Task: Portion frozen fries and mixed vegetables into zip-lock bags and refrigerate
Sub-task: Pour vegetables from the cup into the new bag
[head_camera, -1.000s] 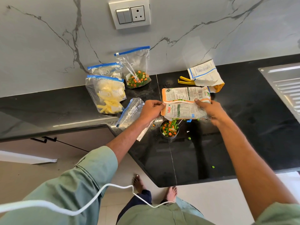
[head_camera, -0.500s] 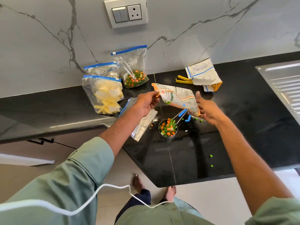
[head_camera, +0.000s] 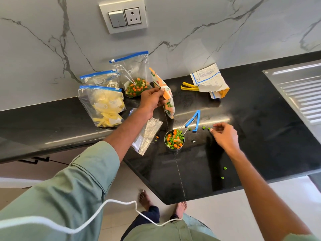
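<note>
L hand (head_camera: 151,100) grips veg packet (head_camera: 169,106); R hand (head_camera: 225,136) grip loose by spilled peas (head_camera: 206,128).

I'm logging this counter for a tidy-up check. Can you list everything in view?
fries bags: 2, clear, blue zips, left by wall
veg bag: 1, clear, blue zip, against wall
empty bag: 1, clear, under left forearm
veg packet: 1, orange-white, in left hand
cup: 1, steel, full of veg, mid-counter
blue clip: 1, behind cup
yellow clip: 1, beside white packet
white packet: 1, near wall
peas: about five, green, loose on counter
counter: 1, black
drainboard: 1, steel, far right
socket plate: 1, grey, on wall
left hand: grips veg packet
right hand: empty, by the peas
</note>
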{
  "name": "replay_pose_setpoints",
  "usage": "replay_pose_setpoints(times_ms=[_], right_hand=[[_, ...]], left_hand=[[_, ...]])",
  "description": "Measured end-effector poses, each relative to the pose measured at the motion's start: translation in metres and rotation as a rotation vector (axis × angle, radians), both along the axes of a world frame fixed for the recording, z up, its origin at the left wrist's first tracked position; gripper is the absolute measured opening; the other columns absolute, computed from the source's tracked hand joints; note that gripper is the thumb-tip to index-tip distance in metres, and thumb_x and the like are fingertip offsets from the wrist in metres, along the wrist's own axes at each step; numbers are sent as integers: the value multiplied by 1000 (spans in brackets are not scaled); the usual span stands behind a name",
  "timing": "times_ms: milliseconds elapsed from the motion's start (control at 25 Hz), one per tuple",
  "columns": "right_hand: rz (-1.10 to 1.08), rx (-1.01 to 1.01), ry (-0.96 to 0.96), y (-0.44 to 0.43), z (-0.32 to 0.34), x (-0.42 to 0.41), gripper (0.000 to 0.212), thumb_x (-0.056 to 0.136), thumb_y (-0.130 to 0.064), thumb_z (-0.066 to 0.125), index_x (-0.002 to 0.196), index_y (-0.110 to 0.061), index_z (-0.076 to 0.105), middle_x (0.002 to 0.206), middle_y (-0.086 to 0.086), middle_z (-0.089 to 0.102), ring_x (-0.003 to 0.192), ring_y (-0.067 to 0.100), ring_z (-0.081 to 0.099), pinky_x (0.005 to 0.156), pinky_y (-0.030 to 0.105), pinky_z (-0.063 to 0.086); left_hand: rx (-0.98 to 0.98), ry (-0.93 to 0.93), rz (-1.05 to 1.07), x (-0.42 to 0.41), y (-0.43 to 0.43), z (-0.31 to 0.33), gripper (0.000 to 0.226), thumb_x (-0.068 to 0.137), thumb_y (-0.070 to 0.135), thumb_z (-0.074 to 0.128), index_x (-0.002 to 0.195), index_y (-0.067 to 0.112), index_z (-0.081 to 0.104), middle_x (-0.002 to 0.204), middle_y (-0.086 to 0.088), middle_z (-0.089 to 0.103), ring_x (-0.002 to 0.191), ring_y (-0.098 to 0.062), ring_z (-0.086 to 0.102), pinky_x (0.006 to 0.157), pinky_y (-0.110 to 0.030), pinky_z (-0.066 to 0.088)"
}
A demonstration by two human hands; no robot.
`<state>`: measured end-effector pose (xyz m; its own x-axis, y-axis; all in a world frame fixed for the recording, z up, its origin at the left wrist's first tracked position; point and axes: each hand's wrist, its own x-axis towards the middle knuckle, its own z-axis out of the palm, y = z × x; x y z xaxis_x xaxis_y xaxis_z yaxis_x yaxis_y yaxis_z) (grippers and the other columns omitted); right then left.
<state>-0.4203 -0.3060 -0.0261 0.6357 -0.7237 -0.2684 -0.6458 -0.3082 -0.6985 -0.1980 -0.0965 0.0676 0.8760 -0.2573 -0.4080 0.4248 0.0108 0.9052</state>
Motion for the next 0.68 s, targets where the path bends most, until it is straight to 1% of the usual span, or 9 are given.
replay_pose_setpoints(times_ms=[80, 160, 280, 320, 400, 480, 560, 640, 680], right_hand=[[66, -58, -26, 23, 8, 9, 22, 91, -27, 79, 111, -22, 71, 99, -8, 74, 85, 9, 67, 81, 28, 51], [133, -76, -82, 44, 16, 24, 25, 93, -23, 77, 117, -22, 69, 106, -8, 72, 89, 9, 66, 76, 25, 45], [253, -185, -130, 67, 22, 44, 29, 96, -17, 69, 125, -20, 64, 118, -3, 67, 104, 16, 65, 81, 30, 49], [288, -274, -143, 70, 22, 49, 31, 97, -14, 66, 127, -19, 62, 122, 0, 64, 108, 19, 64, 83, 34, 52], [353, -408, -175, 69, 23, 58, 33, 98, -11, 60, 130, -18, 62, 130, 5, 60, 115, 24, 61, 89, 41, 57], [537, -498, -180, 66, 26, 71, 34, 100, -11, 54, 131, -18, 65, 138, 8, 59, 123, 27, 58, 98, 44, 55], [825, -620, -81, 62, 29, 84, 32, 101, -21, 54, 128, -21, 70, 142, 7, 60, 130, 29, 53, 106, 47, 47], [1016, -717, 51, 59, 33, 94, 31, 103, -39, 51, 120, -24, 73, 132, 2, 67, 128, 27, 54, 106, 47, 43], [1060, -742, 114, 56, 35, 97, 35, 104, -46, 48, 115, -25, 73, 124, 0, 69, 122, 25, 57, 104, 46, 42]], left_hand=[[39, -51, -7, -1, 1, -6, 17, 98, 12, 67, 114, 6, 71, 99, -12, 76, 75, -14, 72, 54, -19, 56], [112, -133, 35, -1, 9, -14, 23, 100, 21, 65, 119, 8, 70, 105, -9, 76, 84, -15, 73, 57, -21, 57], [285, -265, 85, -12, 39, -31, 37, 105, 44, 52, 121, 12, 65, 112, -3, 73, 96, -16, 70, 69, -29, 57], [368, -294, 91, -18, 54, -42, 39, 106, 45, 48, 122, 13, 64, 115, -1, 71, 100, -16, 68, 77, -33, 56], [565, -318, 65, -30, 84, -71, 32, 105, 37, 51, 129, 16, 59, 119, 3, 66, 106, -15, 63, 88, -36, 51], [718, -334, -96, -35, 109, -100, 33, 100, 26, 58, 133, 21, 59, 120, 4, 65, 113, -20, 63, 93, -39, 52], [962, -465, -363, -37, 122, -118, 46, 91, 28, 63, 137, 29, 59, 131, -4, 62, 124, -28, 57, 100, -45, 50], [1171, -571, -528, -42, 127, -120, 50, 89, 39, 69, 138, 33, 59, 143, -8, 49, 136, -32, 44, 110, -49, 40], [1239, -633, -522, -46, 128, -116, 50, 89, 42, 70, 137, 34, 59, 147, -9, 44, 140, -33, 38, 112, -50, 35]])
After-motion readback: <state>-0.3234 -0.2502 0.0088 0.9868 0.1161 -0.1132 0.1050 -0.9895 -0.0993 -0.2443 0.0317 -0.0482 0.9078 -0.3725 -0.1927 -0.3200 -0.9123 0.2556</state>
